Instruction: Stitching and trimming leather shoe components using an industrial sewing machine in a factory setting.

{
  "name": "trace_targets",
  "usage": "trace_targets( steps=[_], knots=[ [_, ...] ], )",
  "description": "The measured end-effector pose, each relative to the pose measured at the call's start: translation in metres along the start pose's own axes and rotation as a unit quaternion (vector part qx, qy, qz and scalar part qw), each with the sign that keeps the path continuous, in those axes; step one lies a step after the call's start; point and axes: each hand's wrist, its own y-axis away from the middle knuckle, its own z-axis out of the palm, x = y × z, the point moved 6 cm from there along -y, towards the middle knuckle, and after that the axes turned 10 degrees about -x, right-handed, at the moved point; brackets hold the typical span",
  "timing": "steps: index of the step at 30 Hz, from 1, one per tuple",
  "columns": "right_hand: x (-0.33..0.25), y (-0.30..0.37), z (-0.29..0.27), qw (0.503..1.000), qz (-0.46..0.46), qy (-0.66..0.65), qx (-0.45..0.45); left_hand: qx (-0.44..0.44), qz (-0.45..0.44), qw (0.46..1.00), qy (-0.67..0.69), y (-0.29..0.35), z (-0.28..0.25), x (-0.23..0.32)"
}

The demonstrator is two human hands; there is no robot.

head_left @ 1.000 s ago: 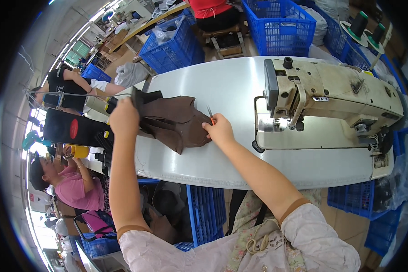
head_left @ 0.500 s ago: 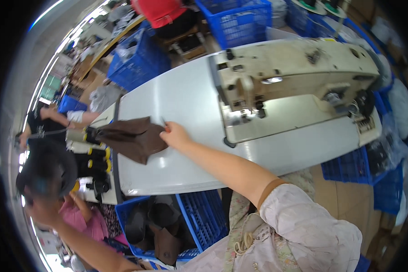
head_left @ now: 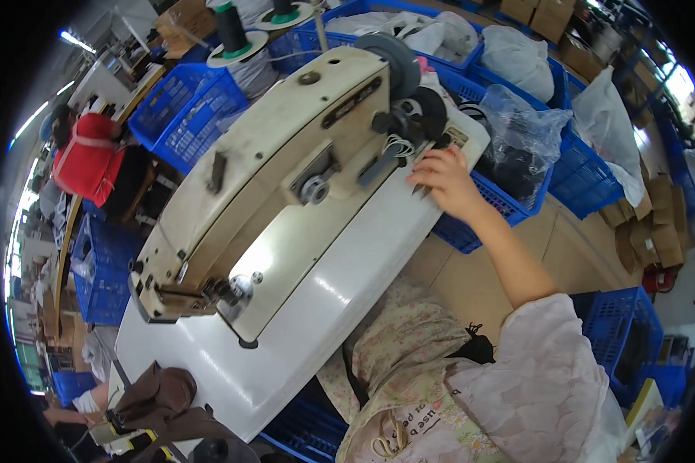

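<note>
My right hand (head_left: 445, 184) is at the right end of the white sewing table (head_left: 309, 309), beside the handwheel end of the cream sewing machine (head_left: 286, 147). Its fingers are bent around what look like small thread snips (head_left: 422, 190); only dark pointed tips show below the fingers. A brown fabric piece (head_left: 162, 392) lies folded at the table's lower left end, with more brown cloth next to it. My left hand is out of view.
Blue crates (head_left: 104, 270) stand behind the table and to its right, one with dark items under clear plastic (head_left: 517, 127). Thread cones (head_left: 228, 31) rise behind the machine. Cardboard boxes (head_left: 656, 224) are stacked at the right. A person in red (head_left: 93, 162) sits at far left.
The view has swung to the right. My right hand has left the brown fabric and moved to the table's right end. My left arm and the dark round thing at its hand have gone out of view.
</note>
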Motion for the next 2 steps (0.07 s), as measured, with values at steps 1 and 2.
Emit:
trace_targets(
  steps=[1,2],
  knots=[
    [0.037,0.009,0.007,0.998,0.055,-0.036,-0.007,-0.036,-0.059,0.998,-0.012,0.005,0.009,-0.011],
    [0.059,0.010,0.013,0.992,0.104,-0.074,-0.013,-0.030,-0.047,0.998,-0.016,0.006,0.014,0.000]
  ],
)
